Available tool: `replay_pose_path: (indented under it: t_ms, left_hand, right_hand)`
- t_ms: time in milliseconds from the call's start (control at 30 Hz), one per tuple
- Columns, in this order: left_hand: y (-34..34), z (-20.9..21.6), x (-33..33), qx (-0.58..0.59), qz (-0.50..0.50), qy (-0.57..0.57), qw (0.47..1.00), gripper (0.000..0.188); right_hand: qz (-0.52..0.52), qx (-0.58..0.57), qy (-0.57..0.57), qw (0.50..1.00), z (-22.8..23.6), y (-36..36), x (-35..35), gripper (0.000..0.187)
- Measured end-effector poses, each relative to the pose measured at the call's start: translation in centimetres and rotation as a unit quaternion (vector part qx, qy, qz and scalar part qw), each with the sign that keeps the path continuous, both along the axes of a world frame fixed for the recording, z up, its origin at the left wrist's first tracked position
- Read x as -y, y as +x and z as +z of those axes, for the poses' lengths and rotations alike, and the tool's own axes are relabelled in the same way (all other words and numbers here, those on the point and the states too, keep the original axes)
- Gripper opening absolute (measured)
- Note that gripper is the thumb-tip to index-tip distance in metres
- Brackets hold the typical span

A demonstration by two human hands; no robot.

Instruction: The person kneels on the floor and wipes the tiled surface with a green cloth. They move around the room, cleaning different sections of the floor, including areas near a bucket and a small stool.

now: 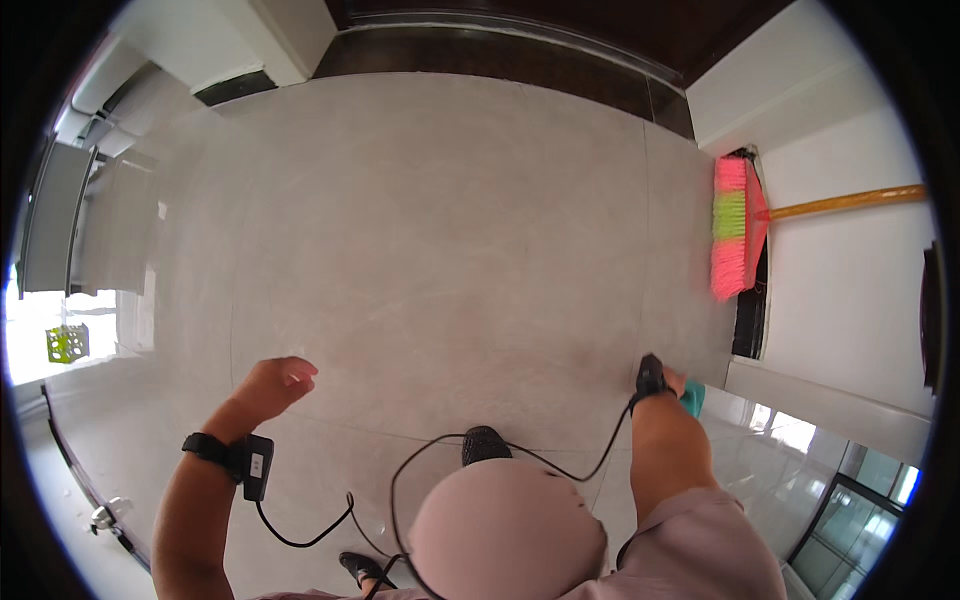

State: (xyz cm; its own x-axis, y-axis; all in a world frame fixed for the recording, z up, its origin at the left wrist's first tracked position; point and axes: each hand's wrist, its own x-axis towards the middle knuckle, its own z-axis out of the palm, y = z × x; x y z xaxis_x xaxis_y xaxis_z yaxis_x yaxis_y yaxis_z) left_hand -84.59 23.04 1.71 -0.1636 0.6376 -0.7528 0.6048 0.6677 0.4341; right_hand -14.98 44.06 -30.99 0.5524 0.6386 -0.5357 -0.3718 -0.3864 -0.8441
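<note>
My left hand (278, 387) is over the floor at the lower left, its fingers loosely curved with nothing in them. A black strap and a small box (258, 468) with a cable sit on that wrist. At the lower right, my right hand (675, 381) is mostly hidden behind a black wrist device (650, 374). A teal, cloth-like piece (692, 398) shows beside its fingers, and the hand appears closed on it. Only a small part of the piece is in sight.
A broom (742, 215) with pink and green bristles leans at the right wall, its wooden handle pointing right. Ahead lies a dark door threshold (450, 50). A green perforated basket (68, 343) is at the far left. Black cables (395, 480) hang around my body. The tiled floor (430, 230) is glossy.
</note>
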Motion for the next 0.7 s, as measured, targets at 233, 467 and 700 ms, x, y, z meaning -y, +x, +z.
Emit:
replay_pose_path:
  t_ms: [233, 467, 700]
  left_hand:
    - [4.7, 0.8, -6.9, 0.010, 0.033, 0.032, 0.999, 0.021]
    - [7.2, -3.3, -11.7, 0.038, -0.134, 0.038, 0.990, 0.028]
    - [7.1, -4.0, -14.9, 0.114, -0.018, 0.070, 0.991, 0.055]
  right_hand:
    - [0.169, 0.434, 0.100, 0.879, 8.7, -25.0, -11.5, 0.026]
    - [0.505, 0.326, 0.210, 0.771, 15.6, -48.9, -8.4, 0.042]
    - [0.497, 0.106, 0.322, 0.799, 23.2, -43.1, -9.8, 0.039]
